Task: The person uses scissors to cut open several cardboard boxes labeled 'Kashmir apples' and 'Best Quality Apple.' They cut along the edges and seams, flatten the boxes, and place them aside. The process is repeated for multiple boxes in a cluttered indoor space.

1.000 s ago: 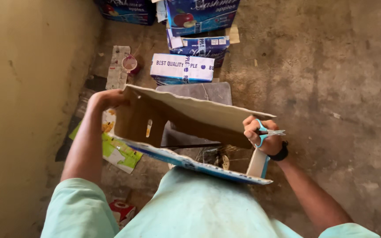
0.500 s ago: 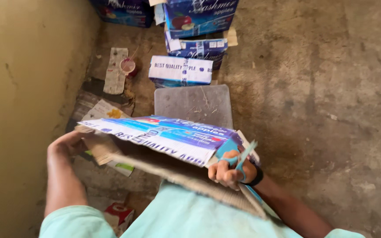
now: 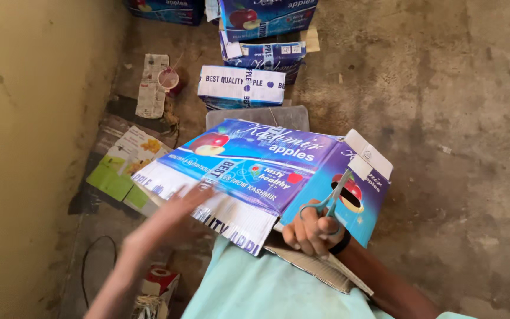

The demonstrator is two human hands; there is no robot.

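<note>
Gripping a pair of blue-handled scissors (image 3: pixel 330 202) in the right hand (image 3: pixel 313 230), fingers curled through the loops, blades pointing up over a flattened blue fruit carton (image 3: pixel 267 171) that lies across the lap. That hand also pinches the carton's near edge. The left hand (image 3: pixel 178 210) is blurred, looks spread flat on the carton's white strip. Past both hands sits a grey slab (image 3: pixel 258 116), then stacked blue cartons (image 3: pixel 255 53). Off to the left hand's side, a green leaflet (image 3: pixel 119 168) and a small red cup (image 3: pixel 169 80) on the floor.

Blue flattened carton (image 3: pixel 267 171) on lap — blue-white boxes (image 3: pixel 249 71) beyond.
</note>
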